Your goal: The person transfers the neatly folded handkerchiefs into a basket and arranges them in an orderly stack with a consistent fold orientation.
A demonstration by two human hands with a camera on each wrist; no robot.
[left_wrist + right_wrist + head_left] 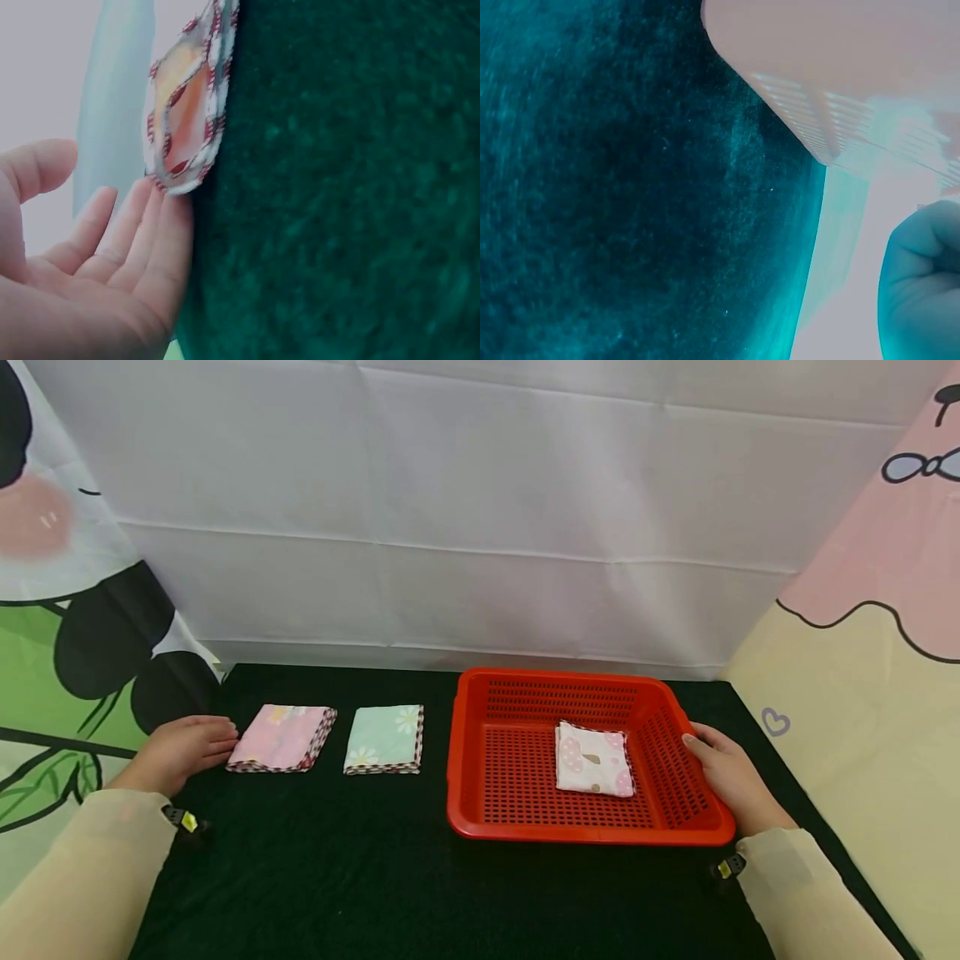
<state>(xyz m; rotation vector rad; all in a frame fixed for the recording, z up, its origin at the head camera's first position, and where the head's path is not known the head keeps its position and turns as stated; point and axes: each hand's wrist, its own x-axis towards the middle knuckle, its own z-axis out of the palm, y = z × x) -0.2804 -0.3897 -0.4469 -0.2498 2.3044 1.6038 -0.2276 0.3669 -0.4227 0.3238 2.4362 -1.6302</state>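
My left hand (pixel 183 752) is beside a folded pink cloth (pixel 283 737) with a checked edge. In the left wrist view its fingers (pixel 154 247) are nearly straight, with the tips at the fold of the cloth and the thumb apart. At the right, my right hand (pixel 733 777) grips the right rim of a red plastic basket (pixel 592 833), thumb over the edge; the other fingers are mostly hidden. Inside the basket lies a folded white cloth (pixel 595 760) with pink prints. The right wrist view shows the basket's slotted side (pixel 802 112) and only part of the hand.
A folded mint-green cloth (pixel 384 739) with white flowers lies between the pink cloth and the basket. Dark green fabric (pixel 337 877) covers the table. A white sheet (pixel 450 527) hangs behind, with printed panels at both sides.
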